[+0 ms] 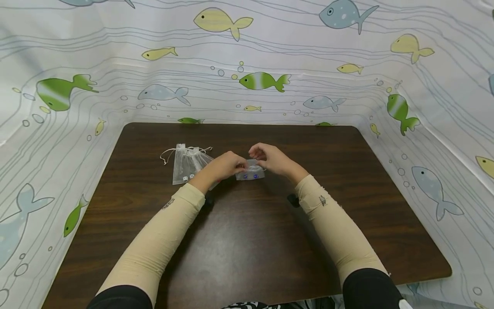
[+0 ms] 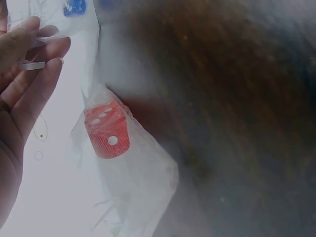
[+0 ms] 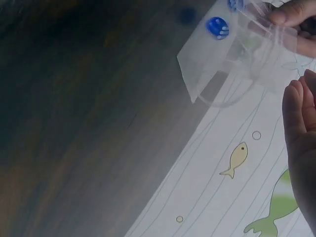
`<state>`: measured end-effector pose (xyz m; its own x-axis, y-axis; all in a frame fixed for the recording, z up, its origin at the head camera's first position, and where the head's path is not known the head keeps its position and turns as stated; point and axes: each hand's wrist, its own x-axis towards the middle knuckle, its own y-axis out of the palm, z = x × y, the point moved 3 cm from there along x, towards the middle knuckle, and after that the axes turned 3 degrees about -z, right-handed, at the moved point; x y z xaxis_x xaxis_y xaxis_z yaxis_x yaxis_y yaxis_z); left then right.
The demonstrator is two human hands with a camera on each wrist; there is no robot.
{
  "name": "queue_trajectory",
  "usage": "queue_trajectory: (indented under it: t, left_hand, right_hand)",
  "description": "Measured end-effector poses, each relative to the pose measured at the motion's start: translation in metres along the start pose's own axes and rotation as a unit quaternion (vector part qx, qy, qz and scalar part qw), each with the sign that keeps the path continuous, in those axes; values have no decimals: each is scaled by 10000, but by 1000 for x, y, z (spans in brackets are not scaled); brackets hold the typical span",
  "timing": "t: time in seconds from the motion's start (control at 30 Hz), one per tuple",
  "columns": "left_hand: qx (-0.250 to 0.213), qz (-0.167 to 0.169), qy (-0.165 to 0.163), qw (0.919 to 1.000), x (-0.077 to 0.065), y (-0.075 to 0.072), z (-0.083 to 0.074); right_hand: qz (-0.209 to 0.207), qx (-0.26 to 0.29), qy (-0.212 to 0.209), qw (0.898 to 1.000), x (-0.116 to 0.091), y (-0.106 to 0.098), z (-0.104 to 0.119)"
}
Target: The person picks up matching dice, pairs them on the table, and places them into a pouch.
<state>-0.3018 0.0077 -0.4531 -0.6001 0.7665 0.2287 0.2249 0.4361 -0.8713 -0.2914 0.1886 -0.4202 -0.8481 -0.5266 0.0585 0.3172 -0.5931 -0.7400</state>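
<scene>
My left hand pinches the top of a sheer white drawstring bag. Two blue dice sit at the bottom of that bag. Just right of the bag's top is my right hand, its fingers loosely bent and nothing visible between them. In the right wrist view the right hand shows at the edge, apart from the bag. Below the left hand in the left wrist view, a red die lies inside another sheer bag.
Left of the hands, another sheer drawstring bag with white dice lies on the dark wooden table. Its white cord loops out to the left. A fish-patterned sheet surrounds the table's back and sides.
</scene>
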Motion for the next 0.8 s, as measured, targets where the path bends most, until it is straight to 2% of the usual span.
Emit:
queue_trajectory:
  t: [0.2,0.37,0.53,0.63,0.8]
  left_hand:
    - [9,-66,23,10000,0,-1,2]
    - [4,-101,41,9999,0,-2,2]
    - [-83,-132,-32,9999,-2,-3,3]
    - [-190,-144,-35,9997,-3,-2,3]
    - [-194,-307,-178,9992,-5,-6,5]
  right_hand:
    - [-158,85,117,9998,-1,-3,-10]
    - [104,155,453,9988,-5,-2,-22]
    - [401,110,571,9975,-6,5,-34]
    - [362,-83,569,9977,-6,8,-38]
    - [56,-309,495,9983,-6,6,-39]
